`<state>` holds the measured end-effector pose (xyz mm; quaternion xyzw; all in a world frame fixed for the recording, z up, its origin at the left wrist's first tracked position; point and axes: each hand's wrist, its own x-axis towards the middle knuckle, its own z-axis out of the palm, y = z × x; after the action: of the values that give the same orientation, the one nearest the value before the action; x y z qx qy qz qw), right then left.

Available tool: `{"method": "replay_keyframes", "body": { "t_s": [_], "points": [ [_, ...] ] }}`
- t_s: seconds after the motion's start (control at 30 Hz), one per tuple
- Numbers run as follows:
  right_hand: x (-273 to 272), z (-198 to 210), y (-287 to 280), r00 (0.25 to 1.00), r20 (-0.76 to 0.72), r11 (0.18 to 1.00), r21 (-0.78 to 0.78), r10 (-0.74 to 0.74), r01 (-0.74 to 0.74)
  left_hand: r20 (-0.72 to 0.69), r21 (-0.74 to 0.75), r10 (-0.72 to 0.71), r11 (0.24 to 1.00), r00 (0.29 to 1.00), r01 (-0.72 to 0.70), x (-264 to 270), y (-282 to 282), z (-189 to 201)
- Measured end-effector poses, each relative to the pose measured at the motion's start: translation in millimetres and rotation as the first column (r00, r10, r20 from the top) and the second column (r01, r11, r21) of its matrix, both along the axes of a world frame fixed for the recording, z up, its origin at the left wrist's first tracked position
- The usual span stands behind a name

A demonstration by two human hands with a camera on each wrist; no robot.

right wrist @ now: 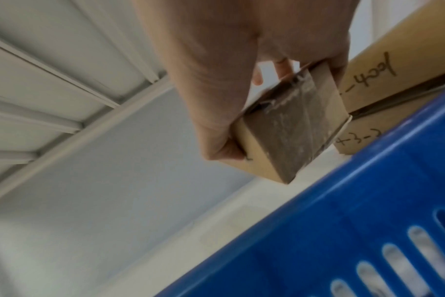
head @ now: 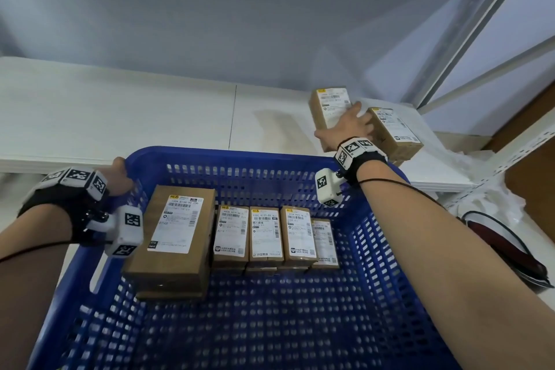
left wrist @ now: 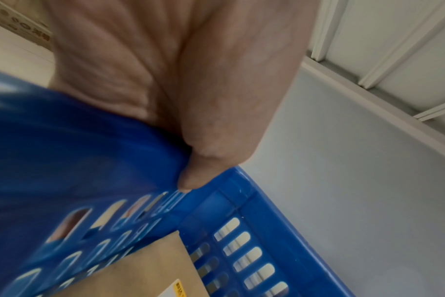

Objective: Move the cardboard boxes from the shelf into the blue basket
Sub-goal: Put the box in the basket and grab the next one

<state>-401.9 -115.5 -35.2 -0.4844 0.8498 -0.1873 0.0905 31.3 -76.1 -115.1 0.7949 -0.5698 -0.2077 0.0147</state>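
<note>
The blue basket is held up against the white shelf. My left hand grips its far left corner, thumb over the rim. Several labelled cardboard boxes lie inside: a large one at the left and a row of small ones beside it. My right hand reaches past the far rim and grips a small box from above; the thumb presses one side of that box, the fingers the other. Beside it, two stacked boxes stay on the shelf.
A grey wall backs the shelf. White metal shelf uprights and crumpled clear plastic stand at the right. A dark red object with black cables lies lower right. The near half of the basket floor is bare.
</note>
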Motion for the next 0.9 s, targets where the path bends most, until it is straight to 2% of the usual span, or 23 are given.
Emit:
{"method": "replay_keyframes", "body": {
  "t_s": [0.1,0.27,0.33,0.4,0.43,0.57,0.67,0.77,0.9],
  "points": [
    [4.8,5.6,27.3,0.998,0.036,0.998,-0.046,0.049,-0.047,0.034,0.042,0.035,0.998,0.999,-0.036,-4.4,1.4,4.9],
    [6.0,-23.7,91.1,0.997,0.074,0.984,-0.175,-0.028,0.040,-0.005,0.055,0.049,0.997,0.999,-0.049,-2.7,-0.6,4.8],
    [5.7,-46.4,117.1,0.996,0.072,0.977,-0.203,-0.051,0.065,-0.037,0.018,0.005,1.000,0.999,-0.004,23.3,-27.5,-28.9],
    [4.4,-68.0,140.1,0.996,0.051,0.974,-0.211,-0.078,0.087,-0.011,-0.002,-0.044,0.999,0.999,0.044,52.1,-62.4,-71.9],
    [3.0,-78.1,149.3,0.995,0.048,0.974,-0.202,-0.093,0.101,-0.006,0.024,-0.027,0.999,1.000,0.027,57.1,-68.3,-78.8],
    [-2.7,-108.8,172.1,0.992,0.014,0.987,-0.105,-0.123,0.123,-0.026,0.048,0.074,0.996,0.997,-0.073,16.2,-22.6,-23.5],
    [-8.2,-122.8,174.2,0.990,-0.035,0.990,-0.027,-0.138,0.137,-0.063,0.056,0.091,0.995,0.994,-0.087,21.1,-25.7,-25.5],
    [-14.4,-132.8,168.6,0.985,-0.006,0.980,0.092,-0.175,0.174,-0.031,0.041,0.071,0.997,0.997,-0.069,3.3,-7.0,-3.4],
    [-24.4,-149.3,158.1,0.987,0.043,0.960,0.244,-0.154,0.139,-0.004,0.039,0.079,0.996,0.997,-0.079,-8.7,2.2,6.0]
  ]
}}
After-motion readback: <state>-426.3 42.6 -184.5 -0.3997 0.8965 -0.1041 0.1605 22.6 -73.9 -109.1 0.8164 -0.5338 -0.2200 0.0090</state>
